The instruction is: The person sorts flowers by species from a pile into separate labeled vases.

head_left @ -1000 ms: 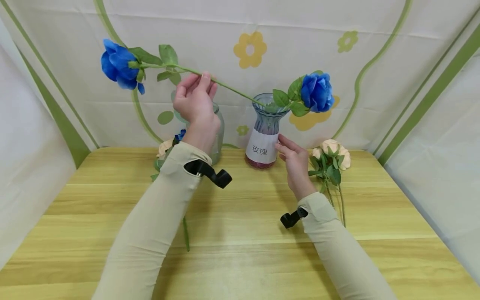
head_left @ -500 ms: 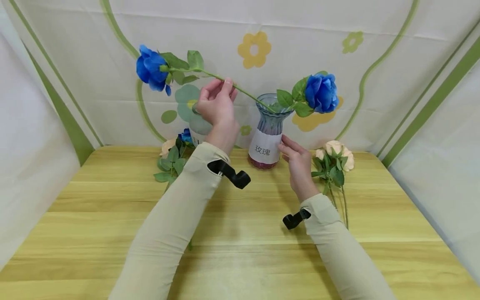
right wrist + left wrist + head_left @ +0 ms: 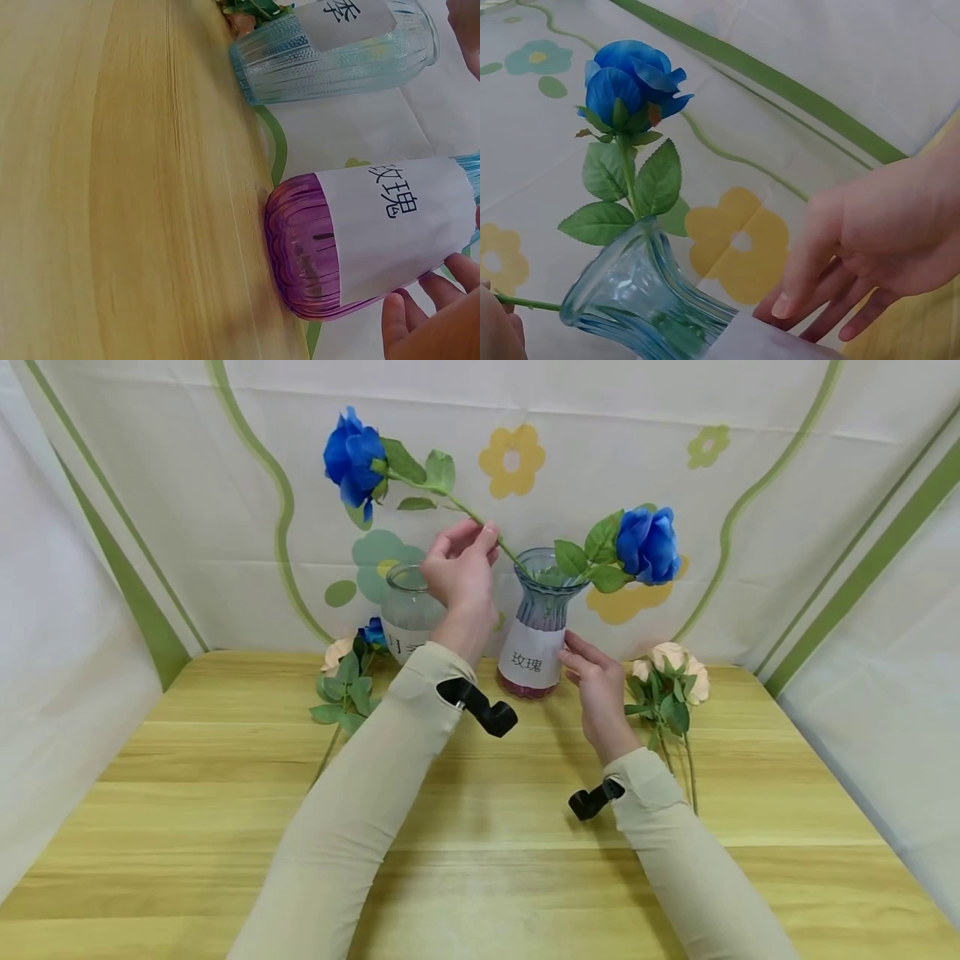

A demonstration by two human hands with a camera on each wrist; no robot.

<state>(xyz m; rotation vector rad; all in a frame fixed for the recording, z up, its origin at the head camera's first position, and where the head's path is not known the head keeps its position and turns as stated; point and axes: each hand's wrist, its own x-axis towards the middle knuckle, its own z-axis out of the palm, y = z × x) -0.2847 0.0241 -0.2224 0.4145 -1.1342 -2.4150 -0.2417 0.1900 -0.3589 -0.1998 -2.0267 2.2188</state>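
My left hand (image 3: 463,568) pinches the green stem of a blue rose (image 3: 352,456) between thumb and fingers. The bloom leans up to the left, and the stem's lower end runs into the mouth of a fluted glass vase (image 3: 542,606), blue above and purple at the base (image 3: 304,255), with a white paper label. A second blue rose (image 3: 648,545) stands in this vase, leaning over its right rim; the left wrist view shows its leaves (image 3: 634,184) right at the glass lip. My right hand (image 3: 600,693) touches the vase's right side at the label with fairly straight fingers.
Left of the vase stands a pale glass jar (image 3: 408,610) with its own label, partly behind my left hand. Peach and blue flowers (image 3: 347,672) lie beside it. Peach roses (image 3: 667,672) lie on the wooden table (image 3: 480,877) at right. A patterned cloth (image 3: 600,460) hangs behind.
My left hand has moved right toward the vase, bringing the held rose along; its bloom now sits higher and the stem is steeper. The right hand keeps its place at the vase.
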